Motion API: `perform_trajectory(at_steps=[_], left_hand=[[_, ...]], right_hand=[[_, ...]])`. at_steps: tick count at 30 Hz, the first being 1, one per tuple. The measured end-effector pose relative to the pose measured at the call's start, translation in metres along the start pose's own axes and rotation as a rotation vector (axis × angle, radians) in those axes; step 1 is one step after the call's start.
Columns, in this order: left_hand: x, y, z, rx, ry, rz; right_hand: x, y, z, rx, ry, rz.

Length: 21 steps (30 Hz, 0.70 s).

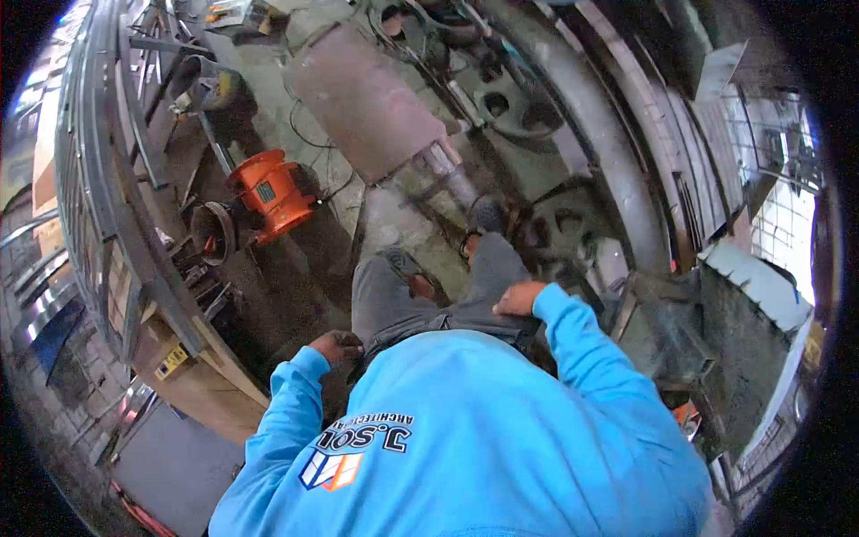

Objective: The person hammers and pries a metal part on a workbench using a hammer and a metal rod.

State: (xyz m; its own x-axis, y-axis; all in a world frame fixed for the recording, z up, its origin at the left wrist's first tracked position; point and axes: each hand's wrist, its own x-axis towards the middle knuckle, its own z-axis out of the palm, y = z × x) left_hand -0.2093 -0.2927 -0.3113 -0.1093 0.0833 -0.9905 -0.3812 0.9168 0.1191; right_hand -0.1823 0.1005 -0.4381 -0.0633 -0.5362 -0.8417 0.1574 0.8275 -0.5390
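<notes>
Below me is my own body in a light blue sweatshirt (pixel 501 421) and grey trousers (pixel 385 295). My left hand (pixel 336 346) is at the hip on the left side of the picture, against the trousers, its fingers small and dark. On the other side my right hand (pixel 519 299) rests on the thigh with the fingers bent toward the cloth; whether it grips the cloth is unclear. An orange round metal machine (pixel 273 195) stands on the floor ahead to the left, apart from both hands.
A flat brownish sheet (pixel 367 98) lies on the floor ahead. Long metal profiles (pixel 94 152) line the left side. Curved metal scrap (pixel 514 112) and long boards (pixel 617 116) are at the right. A wooden panel (pixel 197 385) stands near my left arm.
</notes>
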Motion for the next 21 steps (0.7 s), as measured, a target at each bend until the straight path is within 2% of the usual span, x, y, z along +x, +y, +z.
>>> perform_trajectory(at_steps=[1,2,4,6,7,9,12,13,19,21], left_hand=[[0.06,-0.087,0.02,-0.039,-0.094,0.209],[0.064,-0.1,0.02,-0.025,-0.114,0.175],[0.071,-0.114,0.031,-0.027,-0.143,0.107],[0.092,-0.145,0.038,0.016,-0.192,0.249],[0.099,-0.148,0.033,0.066,-0.21,0.282],[0.131,-0.193,0.05,0.293,0.062,-0.058],[0.132,-0.132,0.014,0.139,-0.053,-0.12],[0.14,-0.128,0.007,0.157,-0.085,0.033],[0.245,-0.13,-0.007,0.466,-0.115,0.125],[0.287,-0.074,-0.025,0.361,-0.017,0.335]], right_hand=[[0.008,0.004,-0.005,0.107,-0.009,-0.006],[0.015,0.013,-0.007,0.219,-0.011,0.0],[0.038,0.055,0.004,0.904,0.081,0.106],[0.092,0.116,0.026,1.225,0.566,0.249],[0.116,0.15,0.035,1.216,0.63,0.35],[0.159,0.212,0.045,1.165,0.73,0.518],[0.187,0.252,0.058,0.998,0.732,0.637],[0.194,0.257,0.063,0.947,0.716,0.658],[0.285,0.252,0.08,0.747,0.598,0.589],[0.321,0.249,0.076,0.73,0.59,0.539]])
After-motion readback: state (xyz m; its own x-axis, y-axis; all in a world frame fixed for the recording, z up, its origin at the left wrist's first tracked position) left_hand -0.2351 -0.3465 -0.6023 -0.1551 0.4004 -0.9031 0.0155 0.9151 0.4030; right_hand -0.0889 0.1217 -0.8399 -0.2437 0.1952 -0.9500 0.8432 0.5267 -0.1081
